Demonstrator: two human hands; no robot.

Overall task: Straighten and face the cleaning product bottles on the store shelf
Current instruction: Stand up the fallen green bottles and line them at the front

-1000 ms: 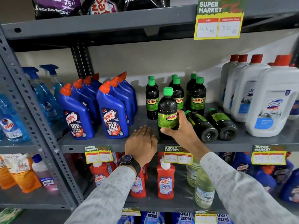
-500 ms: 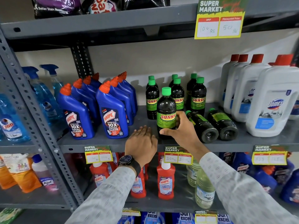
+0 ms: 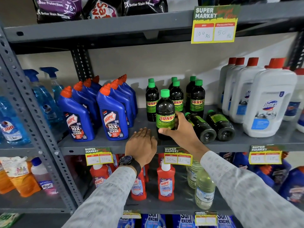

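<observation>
Grey steel shelf (image 3: 102, 145) carries the cleaning stock at chest height. At its front edge the right hand (image 3: 181, 130) is wrapped around the lower half of an upright Sunny bottle (image 3: 165, 112), thumb across the front under the label, fingers round the back; the label faces outward and the green cap is on top. The bottle's base is at the shelf, though whether it bears on it cannot be told. Beside it the left hand (image 3: 142, 144) lies flat and palm down on the shelf lip, fingers loosely together, grasping nothing; a dark watch (image 3: 127, 161) sits on that wrist. Behind the held bottle stand more Sunny bottles (image 3: 197, 97) in paired rows, upright, labels forward. Just right of the right hand two fallen bottles (image 3: 212, 127) lie on their sides next to each other, bases toward the camera, caps pointing to the back. Left of the hands are two rows of blue Harpic bottles (image 3: 113, 112) with orange caps, front labels facing out. At the right end stand white Domex jugs (image 3: 268, 106) with red caps. A yellow price tag (image 3: 177, 156) hangs from the shelf lip below the right wrist.
</observation>
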